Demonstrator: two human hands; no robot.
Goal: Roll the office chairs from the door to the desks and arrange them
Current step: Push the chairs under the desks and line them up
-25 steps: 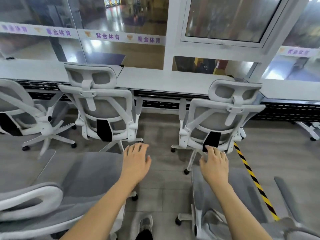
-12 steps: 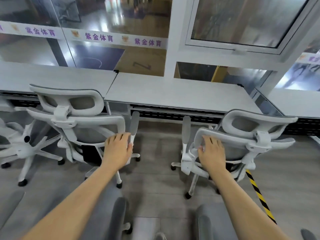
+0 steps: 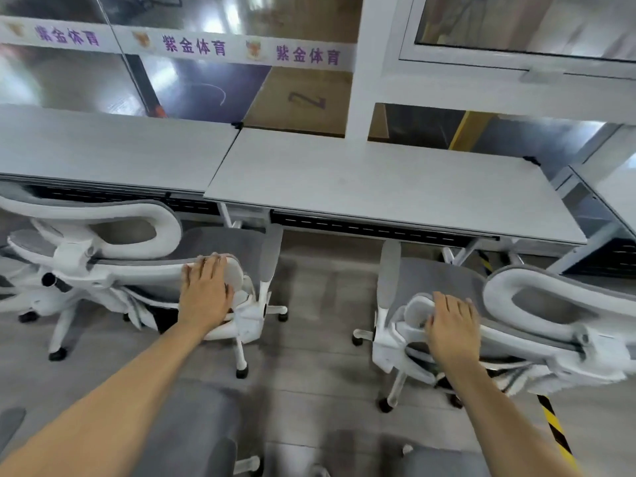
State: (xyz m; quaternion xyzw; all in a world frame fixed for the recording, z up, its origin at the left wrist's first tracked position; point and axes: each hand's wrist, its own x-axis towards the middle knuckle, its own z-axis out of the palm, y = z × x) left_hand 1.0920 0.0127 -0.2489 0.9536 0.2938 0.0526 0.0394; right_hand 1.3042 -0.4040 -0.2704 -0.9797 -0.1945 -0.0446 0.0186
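Note:
Two white-framed office chairs with grey mesh stand side by side, facing the grey desks. My left hand rests on the top right corner of the left chair's backrest, fingers laid flat over its rim. My right hand lies the same way on the top left corner of the right chair's backrest. The left chair's seat is near the front edge of the left desk. The right chair's seat sits just short of the middle desk.
More grey chair parts fill the bottom of the view close to my body. A yellow-black floor tape runs under the right chair. A glass wall backs the desks, and a third desk starts at the right edge.
I have moved forward and both hands came down on the two chairs' backrests; the chairs rolled closer to the desks. The view now looks down on them from close above.

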